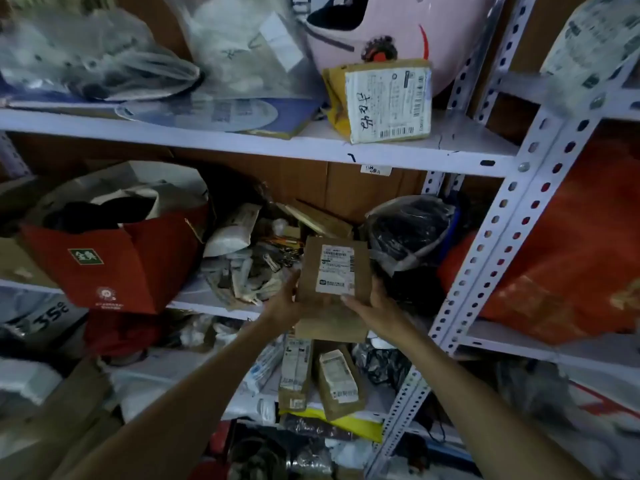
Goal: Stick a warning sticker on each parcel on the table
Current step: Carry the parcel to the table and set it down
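A brown cardboard parcel with a white shipping label is held up in front of a white metal shelf rack. My left hand grips its left edge. My right hand grips its right edge, thumb on the label's lower corner. Two more brown parcels with labels stand on the shelf below the held one. Another labelled parcel leans on the upper shelf. No sticker or table shows.
A red paper bag sits on the middle shelf at left, loose packets and keys beside it. A black plastic-wrapped bundle lies right of the parcel. A large red bag fills the right bay. A pink helmet tops the upper shelf.
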The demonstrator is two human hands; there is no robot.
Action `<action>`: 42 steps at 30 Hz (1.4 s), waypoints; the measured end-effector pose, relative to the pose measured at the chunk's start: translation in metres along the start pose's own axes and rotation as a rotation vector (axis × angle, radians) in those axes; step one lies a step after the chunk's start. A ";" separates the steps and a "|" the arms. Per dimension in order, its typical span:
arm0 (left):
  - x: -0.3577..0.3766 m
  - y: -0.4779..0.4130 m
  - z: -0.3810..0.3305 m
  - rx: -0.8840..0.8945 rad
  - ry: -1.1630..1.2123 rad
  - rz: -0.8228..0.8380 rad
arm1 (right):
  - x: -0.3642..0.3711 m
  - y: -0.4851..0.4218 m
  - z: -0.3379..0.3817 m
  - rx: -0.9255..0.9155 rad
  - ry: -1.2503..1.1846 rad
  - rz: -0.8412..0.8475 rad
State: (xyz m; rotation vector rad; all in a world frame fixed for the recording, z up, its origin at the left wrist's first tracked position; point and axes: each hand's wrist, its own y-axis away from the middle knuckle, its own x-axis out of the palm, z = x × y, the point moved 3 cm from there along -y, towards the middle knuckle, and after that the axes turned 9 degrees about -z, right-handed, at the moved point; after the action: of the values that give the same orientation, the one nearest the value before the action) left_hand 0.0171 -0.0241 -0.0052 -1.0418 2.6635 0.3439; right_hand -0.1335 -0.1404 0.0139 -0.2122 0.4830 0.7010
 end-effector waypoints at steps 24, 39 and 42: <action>-0.012 0.102 0.023 0.071 0.124 0.186 | 0.017 0.115 -0.014 0.246 -0.210 0.022; 0.163 0.290 -0.033 0.278 0.052 0.879 | -0.099 0.424 -0.045 0.368 -0.287 -0.731; 0.218 0.361 -0.049 0.320 0.053 1.056 | -0.126 0.513 -0.051 0.428 -0.269 -0.959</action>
State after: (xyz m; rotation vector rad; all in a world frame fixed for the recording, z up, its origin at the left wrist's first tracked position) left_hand -0.3936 0.0824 0.0153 0.5118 2.9305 0.0525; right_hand -0.5749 0.1547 0.0183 0.0665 0.2145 -0.3154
